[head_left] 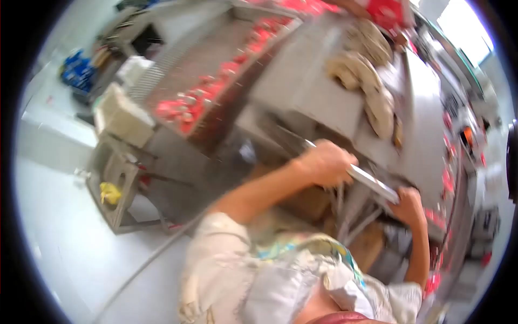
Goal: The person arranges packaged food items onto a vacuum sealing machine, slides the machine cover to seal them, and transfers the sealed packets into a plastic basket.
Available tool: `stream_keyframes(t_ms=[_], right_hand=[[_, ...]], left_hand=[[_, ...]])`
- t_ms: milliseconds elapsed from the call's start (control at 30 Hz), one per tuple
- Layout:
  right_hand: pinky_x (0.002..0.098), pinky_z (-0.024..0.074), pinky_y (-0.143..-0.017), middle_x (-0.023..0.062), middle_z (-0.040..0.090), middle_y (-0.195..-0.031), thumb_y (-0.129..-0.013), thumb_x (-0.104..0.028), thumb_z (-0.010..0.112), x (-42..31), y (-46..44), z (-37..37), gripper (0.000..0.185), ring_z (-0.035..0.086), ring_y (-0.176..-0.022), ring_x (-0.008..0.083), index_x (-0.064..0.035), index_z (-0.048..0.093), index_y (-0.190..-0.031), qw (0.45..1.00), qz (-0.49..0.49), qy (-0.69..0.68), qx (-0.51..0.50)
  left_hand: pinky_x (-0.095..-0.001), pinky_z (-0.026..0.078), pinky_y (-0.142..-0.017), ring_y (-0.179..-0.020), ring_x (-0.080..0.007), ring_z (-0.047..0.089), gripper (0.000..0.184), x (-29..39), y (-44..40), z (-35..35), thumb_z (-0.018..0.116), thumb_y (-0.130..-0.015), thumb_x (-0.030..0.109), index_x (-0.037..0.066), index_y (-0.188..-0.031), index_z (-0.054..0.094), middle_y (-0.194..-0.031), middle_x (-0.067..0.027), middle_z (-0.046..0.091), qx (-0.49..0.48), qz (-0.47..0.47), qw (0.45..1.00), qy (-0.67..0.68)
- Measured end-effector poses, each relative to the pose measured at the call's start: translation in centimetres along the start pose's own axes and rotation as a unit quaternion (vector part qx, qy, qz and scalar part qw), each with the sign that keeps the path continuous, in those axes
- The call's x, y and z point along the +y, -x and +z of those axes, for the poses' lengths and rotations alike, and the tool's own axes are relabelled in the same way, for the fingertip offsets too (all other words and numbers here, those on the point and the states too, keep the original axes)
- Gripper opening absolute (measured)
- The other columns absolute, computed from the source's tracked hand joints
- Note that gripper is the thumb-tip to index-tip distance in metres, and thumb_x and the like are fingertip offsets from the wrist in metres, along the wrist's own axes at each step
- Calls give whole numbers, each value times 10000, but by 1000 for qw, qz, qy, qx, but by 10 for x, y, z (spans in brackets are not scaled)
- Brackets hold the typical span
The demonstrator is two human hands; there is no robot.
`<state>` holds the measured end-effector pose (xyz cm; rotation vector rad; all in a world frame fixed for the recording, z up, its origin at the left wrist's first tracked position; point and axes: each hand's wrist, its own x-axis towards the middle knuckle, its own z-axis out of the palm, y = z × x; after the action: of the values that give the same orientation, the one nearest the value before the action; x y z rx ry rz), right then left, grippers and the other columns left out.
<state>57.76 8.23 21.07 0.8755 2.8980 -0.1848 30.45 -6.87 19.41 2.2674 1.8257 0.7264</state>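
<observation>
From my end, the left hand (326,162) has its fingers curled closed around a metal bar (373,183), straight, silvery and smooth-looking. The right hand (408,206) is wrapped round its other end, fingers closed too, so no gap in either grip that I can see. Past the left hand there's a flat, darker end, too blurry for me to call its shape. I've got the bar hanging just off the near edge of the tabletop (302,81), which is dull gray metal. Toward that top's right edge there's a soft, rumpled tan cloth (377,108). Beyond the left edge is a shallow trough (199,51) with small, lumpy red pieces (186,108) heaped along its right side, thickest at the near corner. Further left: a blocky off-white box (123,116).
</observation>
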Motion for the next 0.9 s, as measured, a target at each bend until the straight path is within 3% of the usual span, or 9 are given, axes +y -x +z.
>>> stream_keyframes(t_ms=[100, 233, 367, 400, 533, 633, 800, 900], right_hand=[[467, 471, -674, 197, 618, -688, -757, -387, 689, 0, -15, 11, 375, 607, -713, 391, -17, 625, -734, 999, -9, 7, -52], [455, 475, -671, 182, 613, -661, -765, -412, 686, -15, -36, 25, 394, 616, -697, 369, -24, 622, -743, 995, -1, -37, -98], [436, 482, -661, 163, 625, -671, -778, -427, 673, -34, -50, 51, 396, 627, -702, 350, -34, 624, -779, 992, -14, -35, -118], [433, 485, -665, 159, 634, -688, -784, -429, 666, -32, -53, 59, 392, 632, -707, 345, -39, 626, -805, 992, -23, -43, -113], [428, 494, -674, 151, 643, -706, -800, -427, 644, -46, -62, 80, 376, 641, -720, 333, -52, 625, -817, 989, -16, -61, -136], [424, 499, -663, 145, 644, -702, -794, -414, 643, -42, -67, 101, 354, 645, -710, 325, -61, 623, -807, 990, -17, -57, -131], [414, 505, -613, 137, 632, -637, -675, -291, 675, -36, -65, 116, 241, 646, -643, 311, -56, 626, -697, 994, -3, -87, -71], [405, 505, -602, 138, 631, -629, -663, -278, 671, -38, -66, 116, 231, 645, -629, 308, -54, 627, -696, 994, -3, -75, -74]], left_hand=[[-418, 493, -610, -730, -311, 624, 264, -14, 1, -2, 688, -754, 313, 87, -829, 572, -745, -97, 616, -41, -33, 998, -17], [-414, 470, -616, -731, -296, 613, 253, -38, 13, 9, 662, -784, 312, 84, -843, 570, -762, -83, 611, -51, -49, 997, -19], [-401, 461, -591, -686, -290, 609, 353, -60, 36, 16, 703, -732, 404, 90, -852, 593, -740, -86, 608, -49, -83, 995, -9], [-386, 457, -561, -631, -284, 605, 480, -66, 35, 25, 729, -647, 536, 95, -790, 608, -675, -80, 600, -17, -82, 996, -2], [-369, 436, -496, -525, -281, 579, 624, -79, 46, 45, 694, -556, 709, 103, -669, 602, -540, -62, 548, 9, -132, 991, -17], [-368, 430, -483, -502, -286, 568, 623, -91, 49, 62, 687, -568, 710, 101, -660, 595, -528, -64, 538, -17, -158, 987, -36], [-337, 410, -429, -461, -248, 551, 666, -90, 44, 69, 646, -587, 744, 85, -640, 561, -516, -49, 527, 42, -132, 988, -73], [-331, 404, -423, -449, -238, 542, 664, -92, 45, 75, 638, -592, 749, 92, -667, 583, -512, -37, 518, 79, -116, 987, -83]])
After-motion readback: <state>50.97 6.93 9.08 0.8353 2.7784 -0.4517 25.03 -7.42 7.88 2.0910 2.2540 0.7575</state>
